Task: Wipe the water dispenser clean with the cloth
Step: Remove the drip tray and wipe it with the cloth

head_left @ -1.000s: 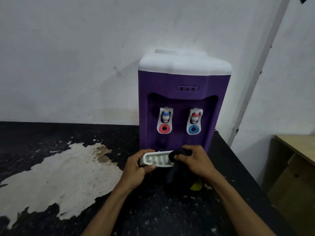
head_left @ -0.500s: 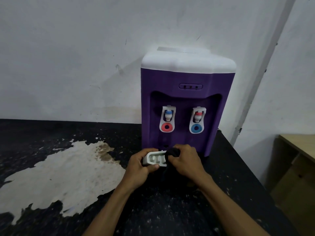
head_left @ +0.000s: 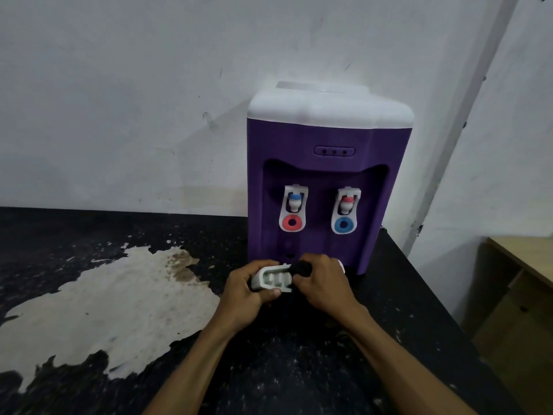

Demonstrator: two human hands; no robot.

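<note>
Step in hand looks like the drip tray [head_left: 273, 278] wipe: left hand [head_left: 242, 290] has a closed grip round the tray's left end, and right hand [head_left: 323, 286] has its grip bunched on the dark cloth [head_left: 300, 268], pressed against the tray's right part. Both sit just in front of the purple water dispenser [head_left: 314, 175] on the tabletop [head_left: 299, 369]. Next, I'd say: run the cloth along the rest of the tray, keep the left grip firm, then refit it.

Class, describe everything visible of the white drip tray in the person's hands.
The drip tray is pale grey-white, plastic-looking, with slotted grating and rounded corners. It sits just before the base of the purple dispenser, tilted toward the camera. The left hand grips its left end; the right hand presses a dark cloth onto its right end.
</note>
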